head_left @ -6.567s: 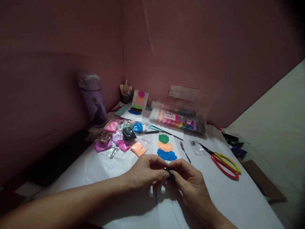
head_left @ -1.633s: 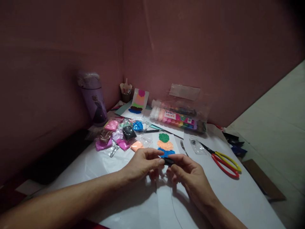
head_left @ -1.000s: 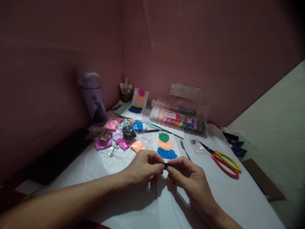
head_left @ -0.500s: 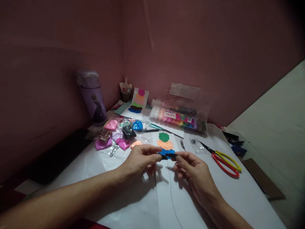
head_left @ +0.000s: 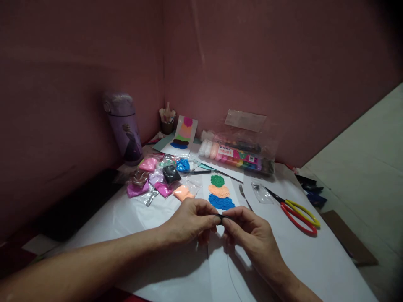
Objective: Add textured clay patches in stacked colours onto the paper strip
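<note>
Between the fingertips of my left hand [head_left: 192, 220] and my right hand [head_left: 248, 230] is a small piece of black clay [head_left: 221, 218], pinched from both sides. Most of it is hidden by my fingers. Both hands hover over a white paper strip [head_left: 217, 277], whose surface bears a green clay patch [head_left: 217, 181], a peach patch [head_left: 219, 191] and a wider blue patch [head_left: 221, 201], one below another. A thin dark line runs down the strip under my hands. Just right of the strip lies a small fork [head_left: 244, 196].
Scissors [head_left: 299, 216] with red and yellow handles lie at the right, beside a small clear bag [head_left: 262, 193]. Bagged clays [head_left: 163, 180] are heaped at the left, near a purple bottle [head_left: 124, 128]. Behind stand a clay pack [head_left: 233, 155], a sample card [head_left: 184, 133] and a stick cup [head_left: 167, 126].
Both hands have come down and closer together with the black clay, leaving the blue patch uncovered. Less of the black clay shows between my fingers.
</note>
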A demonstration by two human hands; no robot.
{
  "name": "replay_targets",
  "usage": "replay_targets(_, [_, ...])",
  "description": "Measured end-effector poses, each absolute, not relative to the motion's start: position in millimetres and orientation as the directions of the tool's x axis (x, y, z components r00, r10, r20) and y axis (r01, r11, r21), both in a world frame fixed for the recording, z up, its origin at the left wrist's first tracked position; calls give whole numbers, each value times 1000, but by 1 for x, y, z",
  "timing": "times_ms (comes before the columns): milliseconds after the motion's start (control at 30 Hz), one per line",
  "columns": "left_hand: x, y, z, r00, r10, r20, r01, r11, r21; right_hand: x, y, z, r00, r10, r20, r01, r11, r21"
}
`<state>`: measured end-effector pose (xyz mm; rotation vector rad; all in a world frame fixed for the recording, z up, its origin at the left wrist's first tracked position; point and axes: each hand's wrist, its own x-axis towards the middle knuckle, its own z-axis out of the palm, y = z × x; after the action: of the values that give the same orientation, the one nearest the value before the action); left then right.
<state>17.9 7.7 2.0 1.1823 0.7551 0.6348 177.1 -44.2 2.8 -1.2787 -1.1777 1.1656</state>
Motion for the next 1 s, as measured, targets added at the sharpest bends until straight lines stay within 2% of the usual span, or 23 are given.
replay_targets(67, [19,8,4,580,793,-186,-53,265,963,178,-43,4,111,993,-32,27,-35,-999])
replay_targets(200, [16,13,4,457,869,-190,-116,270,956,186,-36,3,266,960,-86,-117,-56,-992])
replay_targets(333, [11,20,1,421,895,-149,-193,249,949,195,-30,-1,305,946,-113,-170,-63,-983])
replay_targets(500, [12,17,1,469,869,-161,-171,268,948,190,-33,-3,262,960,-94,-151,-55,-987])
replay_targets(767, [16,11,-1,595,786,-167,-126,297,947,180,-44,1,21,999,-32,-51,-31,-998])
replay_targets(1000, [16,10,-1,624,754,-204,-101,337,936,178,-48,-2,7,988,155,135,153,-979])
